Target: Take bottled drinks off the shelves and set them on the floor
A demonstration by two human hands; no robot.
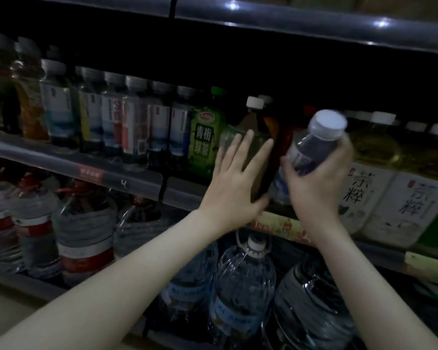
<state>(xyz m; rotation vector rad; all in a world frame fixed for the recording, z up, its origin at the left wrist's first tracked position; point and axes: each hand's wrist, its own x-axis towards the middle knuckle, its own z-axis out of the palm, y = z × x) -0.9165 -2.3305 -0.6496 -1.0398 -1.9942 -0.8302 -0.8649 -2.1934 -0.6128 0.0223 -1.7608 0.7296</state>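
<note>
On the middle shelf (pixel 61 157) of a dim shop rack, a green bottle (pixel 204 140) bears the label 青梅绿茶. To its left runs a row of grey-capped water bottles (pixel 134 122) with pale blue and white labels too small to read. At the right stand square tea bottles (pixel 359 193) whose white labels read 茶粹. A "4" is handwritten on the price strip (pixel 123 183) along the shelf edge.

The right hand (pixel 316 183) has its grip closed round a clear water bottle (pixel 314 145) with a pale cap, held tilted in front of the middle shelf; its label is blurred. The left hand (pixel 234 183) has a wide-open grip, fingers spread flat against a white-capped tea bottle (pixel 250 120) standing on that shelf.

Below, large water jugs (pixel 240 294) carry blue labels, and red-banded jugs (pixel 84 238) stand further left. A dark upper shelf (pixel 288 24) catches ceiling lights, and pale floor (pixel 8 306) shows at the lower left.
</note>
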